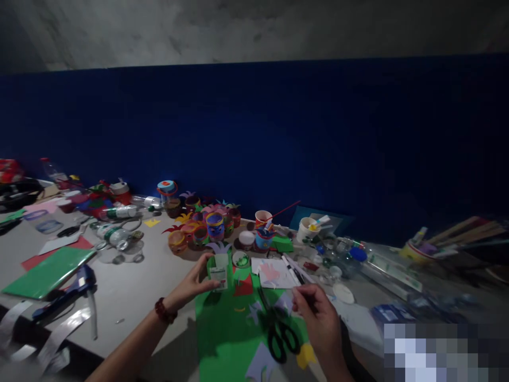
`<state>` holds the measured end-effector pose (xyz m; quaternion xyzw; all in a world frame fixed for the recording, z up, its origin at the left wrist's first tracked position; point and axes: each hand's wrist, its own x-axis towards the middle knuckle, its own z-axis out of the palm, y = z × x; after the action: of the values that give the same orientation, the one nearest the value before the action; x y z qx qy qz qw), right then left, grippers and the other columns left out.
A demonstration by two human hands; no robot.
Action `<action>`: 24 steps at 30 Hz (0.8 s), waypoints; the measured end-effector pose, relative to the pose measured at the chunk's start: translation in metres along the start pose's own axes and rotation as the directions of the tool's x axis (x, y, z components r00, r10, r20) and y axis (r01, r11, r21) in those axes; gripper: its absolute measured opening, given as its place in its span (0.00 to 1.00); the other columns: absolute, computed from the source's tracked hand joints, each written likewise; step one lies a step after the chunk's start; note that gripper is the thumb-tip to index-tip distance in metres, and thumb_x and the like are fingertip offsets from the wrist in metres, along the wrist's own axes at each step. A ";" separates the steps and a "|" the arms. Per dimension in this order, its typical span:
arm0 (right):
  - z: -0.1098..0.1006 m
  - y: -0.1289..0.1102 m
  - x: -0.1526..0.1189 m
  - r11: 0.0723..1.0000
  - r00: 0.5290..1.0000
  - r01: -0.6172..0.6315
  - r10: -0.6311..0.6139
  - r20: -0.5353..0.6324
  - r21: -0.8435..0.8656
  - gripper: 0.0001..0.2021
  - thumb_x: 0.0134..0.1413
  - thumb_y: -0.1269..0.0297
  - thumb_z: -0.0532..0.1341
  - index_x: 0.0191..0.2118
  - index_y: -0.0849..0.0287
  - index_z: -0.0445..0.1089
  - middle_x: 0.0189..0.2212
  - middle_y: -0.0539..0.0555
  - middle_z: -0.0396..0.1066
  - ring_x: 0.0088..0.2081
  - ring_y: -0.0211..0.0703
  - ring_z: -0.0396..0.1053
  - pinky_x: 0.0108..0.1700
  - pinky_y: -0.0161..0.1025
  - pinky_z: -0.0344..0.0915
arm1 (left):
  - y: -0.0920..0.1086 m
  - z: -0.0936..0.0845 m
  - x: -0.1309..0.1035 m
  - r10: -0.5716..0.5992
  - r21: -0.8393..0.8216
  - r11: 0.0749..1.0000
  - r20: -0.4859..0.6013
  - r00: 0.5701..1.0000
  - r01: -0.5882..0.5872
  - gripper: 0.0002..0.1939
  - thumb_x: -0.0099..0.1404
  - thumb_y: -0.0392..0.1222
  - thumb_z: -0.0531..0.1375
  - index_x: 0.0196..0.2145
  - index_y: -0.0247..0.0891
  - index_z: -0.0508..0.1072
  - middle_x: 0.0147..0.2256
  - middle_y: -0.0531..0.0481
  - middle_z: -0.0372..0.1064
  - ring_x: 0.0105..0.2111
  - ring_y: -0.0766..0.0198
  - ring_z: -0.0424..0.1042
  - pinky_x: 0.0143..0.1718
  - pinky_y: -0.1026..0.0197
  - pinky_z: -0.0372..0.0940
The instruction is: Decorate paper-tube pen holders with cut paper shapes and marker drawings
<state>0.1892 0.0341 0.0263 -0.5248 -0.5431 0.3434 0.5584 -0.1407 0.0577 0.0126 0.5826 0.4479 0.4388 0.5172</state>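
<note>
My left hand (201, 280), with a beaded bracelet at the wrist, is closed round a small green cup (218, 271) that has a pale printed label on its side and purple paper spikes on top. Thumb and fingers of my right hand (316, 307) are pinched together; what they hold, if anything, is too small to make out. Black-handled scissors (282, 337) lie left of my right hand, on a green sheet (220, 339). Around them are purple paper scraps (260, 361), a red paper piece (243, 285) and a yellow scrap (305, 355).
Several decorated cups (215, 228) stand behind my left hand. A blue glue gun (75, 289) and a green folder-like sheet (51, 271) lie at left. Plastic bottles (113, 236) are on both sides. Pens (292, 270) and a white cup (308, 229) stand nearby; a blue wall closes the back.
</note>
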 end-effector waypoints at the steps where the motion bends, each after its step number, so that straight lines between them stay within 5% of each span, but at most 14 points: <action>1: -0.005 -0.005 0.000 1.000 1.000 0.012 -0.012 -0.019 0.008 0.16 0.53 0.49 0.64 0.25 0.56 0.69 0.18 0.47 0.66 0.21 0.39 0.65 0.24 0.33 0.65 | -0.001 -0.002 0.001 -0.009 -0.025 1.000 -0.010 1.000 0.009 0.29 0.59 0.48 0.67 0.54 0.47 0.60 0.51 0.48 0.67 0.52 0.51 0.70 0.54 0.48 0.67; 5: -0.023 -0.028 -0.002 0.997 0.998 0.058 -0.056 -0.038 0.050 0.22 0.57 0.48 0.60 0.19 0.56 0.65 0.16 0.48 0.64 0.19 0.37 0.62 0.22 0.32 0.61 | -0.012 -0.019 0.004 0.000 0.049 0.999 -0.061 0.998 0.003 0.27 0.61 0.48 0.65 0.53 0.46 0.58 0.50 0.46 0.68 0.49 0.52 0.71 0.52 0.49 0.68; 9: -0.036 -0.036 -0.005 0.999 0.997 -0.035 0.037 -0.063 0.038 0.17 0.46 0.47 0.68 0.31 0.56 0.73 0.21 0.51 0.72 0.22 0.42 0.70 0.24 0.35 0.66 | -0.025 -0.041 0.003 0.097 0.304 0.952 -0.172 0.980 -0.041 0.32 0.58 0.50 0.66 0.55 0.44 0.56 0.53 0.43 0.64 0.51 0.52 0.69 0.54 0.49 0.66; 15: -0.050 -0.017 -0.016 0.993 0.987 -0.120 0.119 -0.108 -0.007 0.21 0.45 0.41 0.67 0.23 0.55 0.67 0.12 0.46 0.63 0.15 0.36 0.58 0.16 0.33 0.55 | -0.041 -0.055 0.005 0.089 0.379 0.925 -0.152 0.984 -0.025 0.32 0.58 0.50 0.65 0.55 0.42 0.57 0.50 0.44 0.68 0.49 0.51 0.71 0.53 0.47 0.66; 20: -0.054 -0.005 -0.026 0.993 0.993 -0.095 0.090 -0.077 -0.064 0.26 0.51 0.41 0.62 0.16 0.55 0.59 0.12 0.45 0.58 0.16 0.36 0.57 0.20 0.33 0.58 | -0.051 -0.055 0.011 0.132 0.490 0.870 -0.142 0.981 -0.046 0.33 0.58 0.50 0.65 0.57 0.41 0.58 0.53 0.41 0.67 0.51 0.48 0.70 0.55 0.46 0.64; 24: -0.056 -0.001 -0.028 0.993 0.988 -0.111 0.105 -0.112 -0.047 0.17 0.51 0.48 0.65 0.24 0.56 0.66 0.16 0.46 0.63 0.18 0.37 0.61 0.21 0.33 0.61 | -0.059 -0.055 0.013 0.152 0.555 0.829 -0.096 0.984 -0.074 0.36 0.59 0.49 0.64 0.60 0.41 0.54 0.55 0.39 0.65 0.54 0.47 0.68 0.57 0.44 0.63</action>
<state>0.2384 -0.0048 0.0286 -0.5861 -0.4913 0.3295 0.5537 -0.1959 0.0859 -0.0409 0.7006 0.5537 0.3603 0.2699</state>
